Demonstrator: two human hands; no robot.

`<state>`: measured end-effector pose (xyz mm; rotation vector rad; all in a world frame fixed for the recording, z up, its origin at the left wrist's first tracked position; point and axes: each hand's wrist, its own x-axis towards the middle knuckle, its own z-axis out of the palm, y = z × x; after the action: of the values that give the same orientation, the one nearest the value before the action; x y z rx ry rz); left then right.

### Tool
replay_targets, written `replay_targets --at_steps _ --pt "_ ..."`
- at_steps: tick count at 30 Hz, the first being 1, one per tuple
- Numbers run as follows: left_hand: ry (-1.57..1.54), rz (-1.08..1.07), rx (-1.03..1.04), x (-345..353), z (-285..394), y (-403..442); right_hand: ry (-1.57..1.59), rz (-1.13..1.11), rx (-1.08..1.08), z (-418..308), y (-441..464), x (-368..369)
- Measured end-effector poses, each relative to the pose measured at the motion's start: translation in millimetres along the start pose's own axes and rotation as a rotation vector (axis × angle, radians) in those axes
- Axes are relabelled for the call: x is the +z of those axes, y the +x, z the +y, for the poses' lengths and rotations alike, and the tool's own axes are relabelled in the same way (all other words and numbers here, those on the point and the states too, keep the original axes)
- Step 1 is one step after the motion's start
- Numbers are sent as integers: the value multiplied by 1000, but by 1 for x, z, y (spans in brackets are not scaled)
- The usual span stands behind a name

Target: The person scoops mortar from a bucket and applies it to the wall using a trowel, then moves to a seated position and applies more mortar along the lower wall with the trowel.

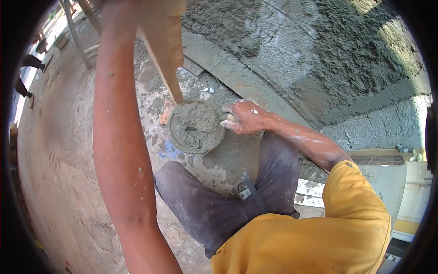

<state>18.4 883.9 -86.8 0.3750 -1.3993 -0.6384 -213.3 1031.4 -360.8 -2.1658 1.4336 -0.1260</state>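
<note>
My right hand [245, 117] is closed around a short, mortar-smeared wooden handle, which looks like that of a trowel [231, 118]; its blade cannot be made out. Just left of that hand, a round bucket [169, 137] holds wet grey mortar [195, 125], its surface rough and hollowed in the middle. My left arm [121, 114] reaches far forward, and its hand [119, 2] is blurred and mostly cut off by the top edge. Beside that hand, a wooden board [159, 36] comes down at a slant toward the bucket's far rim. Whether the left hand grips the board is hidden.
A wall [292, 50] with fresh, rough mortar rises at front right. Boards [228, 80] lie along its foot. Wooden poles [75, 34] stand at upper left, with another person's legs [28, 75] farther off. Mortar spatters mark the concrete floor [64, 150].
</note>
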Motion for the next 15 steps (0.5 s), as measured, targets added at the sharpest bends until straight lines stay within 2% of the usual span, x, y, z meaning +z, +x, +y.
replay_targets --at_steps 3,4,5,6,7,10,11,12,13,14,15 --pt "-89 -46 -19 -21 -8 -3 291 -102 -165 9 -7 -59" --pt "-1 79 70 -10 -21 0 416 -310 82 -5 -12 -92" --pt "96 212 147 1 -35 4 539 -376 147 9 -7 -100" --pt "300 485 320 34 -63 15 660 -447 211 27 0 -110" --pt "402 473 311 30 -60 13 779 -520 276 49 7 -122" --pt "709 435 347 14 -61 14 775 -133 506 179 55 -158" --pt "689 355 359 4 -61 16 455 187 507 208 63 -178" --pt "667 275 369 -5 -58 17 351 326 431 213 64 -212" --pt "518 150 329 -19 -52 15 353 502 398 217 59 -230" --pt "458 163 219 -11 -45 13 356 670 386 189 38 -251" --pt "397 182 111 -4 -38 10 280 551 381 181 23 -261"
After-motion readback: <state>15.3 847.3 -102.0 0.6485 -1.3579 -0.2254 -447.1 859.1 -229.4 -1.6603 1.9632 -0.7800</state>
